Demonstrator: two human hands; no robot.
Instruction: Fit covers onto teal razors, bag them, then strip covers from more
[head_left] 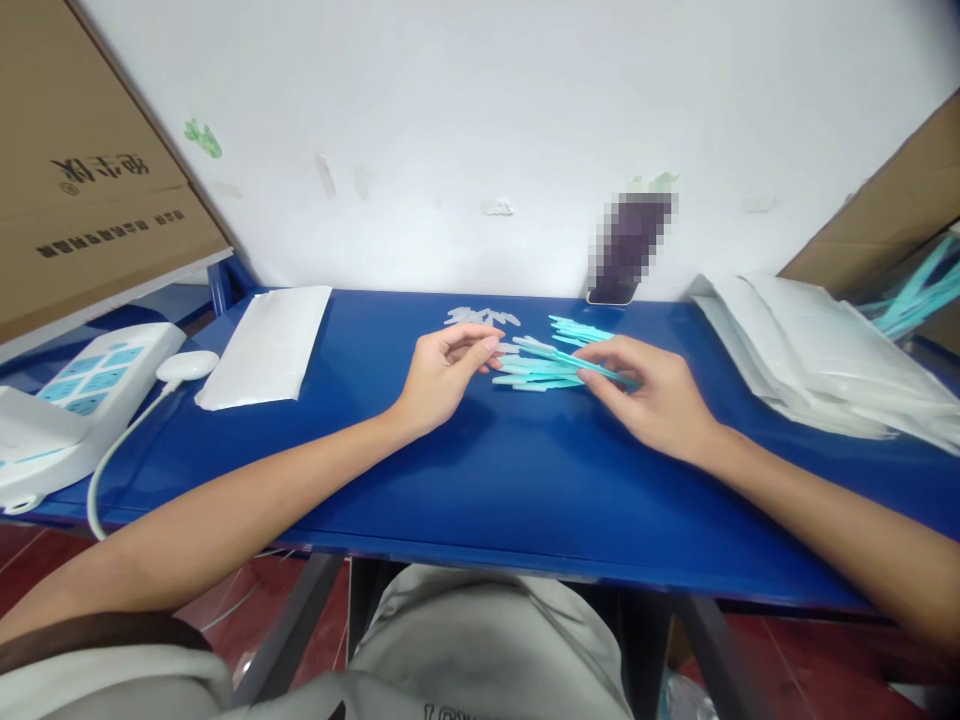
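Observation:
A loose pile of thin teal plastic sticks (541,366) lies in the middle of the blue table (480,480). My right hand (651,395) rests beside the pile with its fingers pinched on one teal stick (600,368). My left hand (444,372) sits just left of the pile, thumb and fingertips pressed together on something small I cannot make out. Behind the pile lie several small clear caps (480,317).
A stack of white pouches (825,355) covers the table's right side, with a cardboard box (892,215) of more teal sticks behind. A white pouch (266,343) lies at the left, near a white device (71,400) with a cable. A phone (626,250) leans on the wall.

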